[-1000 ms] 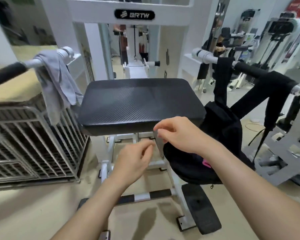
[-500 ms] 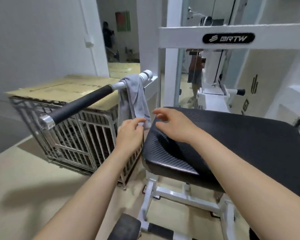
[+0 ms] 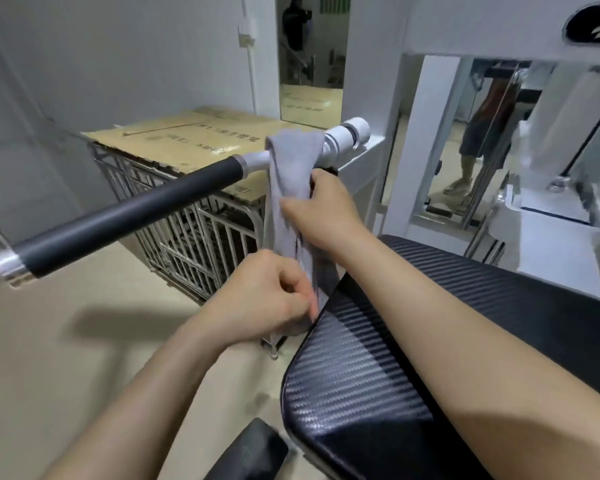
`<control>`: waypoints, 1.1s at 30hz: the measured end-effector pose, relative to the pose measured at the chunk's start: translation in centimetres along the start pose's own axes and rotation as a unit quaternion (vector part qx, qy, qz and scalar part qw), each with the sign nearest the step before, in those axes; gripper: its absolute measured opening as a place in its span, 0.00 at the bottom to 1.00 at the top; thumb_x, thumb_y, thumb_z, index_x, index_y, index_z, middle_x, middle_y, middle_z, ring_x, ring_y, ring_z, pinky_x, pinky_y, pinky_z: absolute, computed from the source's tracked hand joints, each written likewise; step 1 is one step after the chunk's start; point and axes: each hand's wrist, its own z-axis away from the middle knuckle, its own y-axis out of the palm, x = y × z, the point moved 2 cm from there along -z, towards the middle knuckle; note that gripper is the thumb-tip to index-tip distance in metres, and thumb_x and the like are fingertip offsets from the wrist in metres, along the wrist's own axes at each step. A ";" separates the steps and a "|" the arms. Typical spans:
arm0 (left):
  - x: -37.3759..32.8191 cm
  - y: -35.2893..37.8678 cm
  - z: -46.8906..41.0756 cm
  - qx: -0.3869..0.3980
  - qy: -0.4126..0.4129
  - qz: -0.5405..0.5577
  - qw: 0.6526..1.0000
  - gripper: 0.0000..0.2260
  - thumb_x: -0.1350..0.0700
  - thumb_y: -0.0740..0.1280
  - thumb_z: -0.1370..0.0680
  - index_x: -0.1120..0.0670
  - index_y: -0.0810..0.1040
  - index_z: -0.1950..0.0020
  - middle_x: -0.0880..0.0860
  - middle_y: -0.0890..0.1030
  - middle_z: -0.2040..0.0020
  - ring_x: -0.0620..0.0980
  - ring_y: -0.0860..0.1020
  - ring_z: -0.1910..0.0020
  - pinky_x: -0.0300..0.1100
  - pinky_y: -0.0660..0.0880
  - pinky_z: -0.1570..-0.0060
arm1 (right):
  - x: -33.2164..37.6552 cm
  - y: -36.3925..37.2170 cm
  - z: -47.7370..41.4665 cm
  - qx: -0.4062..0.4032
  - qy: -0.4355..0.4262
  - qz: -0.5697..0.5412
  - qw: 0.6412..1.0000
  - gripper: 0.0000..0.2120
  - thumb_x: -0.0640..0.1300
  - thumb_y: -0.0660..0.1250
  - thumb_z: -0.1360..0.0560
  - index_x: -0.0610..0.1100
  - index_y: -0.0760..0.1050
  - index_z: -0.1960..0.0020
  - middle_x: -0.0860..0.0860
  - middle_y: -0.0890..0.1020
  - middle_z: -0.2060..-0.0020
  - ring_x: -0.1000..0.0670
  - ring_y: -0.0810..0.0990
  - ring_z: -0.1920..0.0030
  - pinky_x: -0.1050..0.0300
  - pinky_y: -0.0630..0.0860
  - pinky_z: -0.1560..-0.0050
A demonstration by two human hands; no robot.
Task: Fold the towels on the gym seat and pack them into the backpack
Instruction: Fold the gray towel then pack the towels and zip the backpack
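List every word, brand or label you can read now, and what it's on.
Nothing reads cleanly.
Badge on the white machine frame: only a striped logo shows; any lettering is cut off by the picture edge.
Cardboard on the wire cage: printed characters, upside down, too blurred to read.
Green sign in the far room: too small.
Towel: no print shows.

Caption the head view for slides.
Left hand and right hand grip the grey towel draped over the handle bar beside the seat.
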 end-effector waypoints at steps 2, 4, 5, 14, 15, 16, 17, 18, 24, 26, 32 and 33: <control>-0.7 -1.2 2.0 0.108 0.002 0.021 0.994 0.08 0.56 0.65 0.39 0.50 0.85 0.68 0.62 0.79 0.66 0.60 0.72 0.70 0.45 0.68 0.70 | 0.0 1.2 0.7 0.010 -0.009 -0.031 0.999 0.17 0.39 0.63 0.26 0.45 0.62 0.71 0.52 0.66 0.75 0.51 0.63 0.72 0.57 0.60 0.69; -1.2 -1.4 3.7 0.205 0.005 -0.018 0.979 0.10 0.57 0.65 0.36 0.48 0.86 0.63 0.65 0.78 0.64 0.62 0.70 0.71 0.44 0.68 0.70 | 0.1 2.4 1.8 0.009 -0.001 -0.087 0.996 0.13 0.41 0.63 0.25 0.45 0.67 0.68 0.51 0.71 0.72 0.50 0.69 0.69 0.56 0.66 0.66; -1.5 -1.2 4.4 0.240 0.009 -0.036 0.970 0.11 0.58 0.65 0.34 0.47 0.86 0.61 0.65 0.78 0.63 0.61 0.71 0.72 0.42 0.69 0.71 | 0.1 3.0 2.2 -0.008 0.001 -0.108 0.994 0.08 0.43 0.63 0.25 0.43 0.72 0.63 0.49 0.76 0.67 0.48 0.74 0.64 0.53 0.70 0.63; -2.5 -3.4 9.7 0.350 0.072 0.063 0.932 0.07 0.58 0.68 0.22 0.51 0.83 0.46 0.48 0.79 0.71 0.43 0.75 0.71 0.36 0.74 0.65 | 3.0 4.2 6.8 -0.065 0.038 -0.157 0.985 0.10 0.42 0.62 0.23 0.43 0.67 0.63 0.51 0.71 0.69 0.54 0.68 0.66 0.57 0.67 0.64; -2.7 -4.7 9.8 0.246 0.089 0.111 0.959 0.06 0.57 0.70 0.23 0.50 0.84 0.50 0.49 0.80 0.71 0.44 0.76 0.72 0.36 0.74 0.67 | 3.8 4.4 8.1 -0.022 0.000 -0.127 0.992 0.08 0.42 0.63 0.24 0.43 0.68 0.60 0.52 0.72 0.67 0.54 0.69 0.65 0.57 0.69 0.63; -2.5 -6.2 9.6 0.115 0.138 0.124 0.976 0.05 0.58 0.70 0.25 0.50 0.84 0.52 0.49 0.81 0.69 0.44 0.78 0.70 0.36 0.74 0.67 | 4.6 4.7 9.5 0.037 -0.044 -0.091 0.994 0.05 0.42 0.64 0.24 0.44 0.69 0.58 0.53 0.73 0.65 0.55 0.71 0.62 0.57 0.72 0.60; -2.4 -7.5 9.5 -0.003 0.201 0.078 0.976 0.07 0.60 0.70 0.28 0.50 0.84 0.53 0.47 0.82 0.65 0.42 0.81 0.65 0.35 0.75 0.63 | 5.4 4.8 11.0 0.100 -0.075 -0.055 0.991 0.03 0.42 0.64 0.25 0.47 0.71 0.56 0.55 0.75 0.63 0.56 0.74 0.60 0.58 0.75 0.57; -2.5 -8.4 9.5 -0.077 0.255 -0.003 0.964 0.11 0.61 0.70 0.29 0.50 0.84 0.51 0.45 0.83 0.59 0.40 0.81 0.58 0.35 0.76 0.57 | 6.0 4.9 12.3 0.154 -0.083 -0.020 0.984 0.06 0.41 0.66 0.26 0.51 0.73 0.55 0.59 0.77 0.61 0.59 0.77 0.57 0.62 0.76 0.55; 0.6 -6.4 10.7 0.223 0.178 -0.080 0.955 0.14 0.48 0.69 0.25 0.45 0.77 0.40 0.46 0.83 0.50 0.43 0.81 0.52 0.48 0.77 0.50 | 7.6 3.1 19.4 0.247 -0.017 0.084 0.965 0.07 0.40 0.73 0.29 0.39 0.77 0.57 0.45 0.79 0.62 0.48 0.77 0.61 0.51 0.74 0.60; 1.1 -5.0 11.7 0.284 0.132 0.018 0.949 0.16 0.50 0.72 0.25 0.46 0.76 0.38 0.52 0.83 0.59 0.44 0.78 0.65 0.39 0.75 0.64 | 7.1 2.7 21.6 0.207 -0.007 0.104 0.973 0.09 0.43 0.74 0.30 0.41 0.76 0.59 0.49 0.76 0.66 0.55 0.72 0.67 0.59 0.70 0.65; 0.3 -2.5 14.0 0.234 0.154 -0.083 0.956 0.04 0.60 0.75 0.30 0.52 0.83 0.59 0.51 0.81 0.65 0.40 0.76 0.67 0.38 0.71 0.64 | 4.9 -0.6 27.1 0.105 0.084 0.075 0.988 0.07 0.42 0.76 0.32 0.47 0.78 0.59 0.55 0.70 0.75 0.58 0.66 0.73 0.63 0.62 0.71; -0.1 -2.4 14.2 0.196 0.178 -0.059 0.962 0.06 0.62 0.75 0.31 0.51 0.82 0.61 0.50 0.81 0.65 0.39 0.76 0.66 0.36 0.72 0.63 | 4.5 -1.5 28.0 0.122 0.097 0.077 0.985 0.06 0.41 0.76 0.31 0.47 0.79 0.59 0.53 0.72 0.75 0.58 0.68 0.73 0.63 0.64 0.71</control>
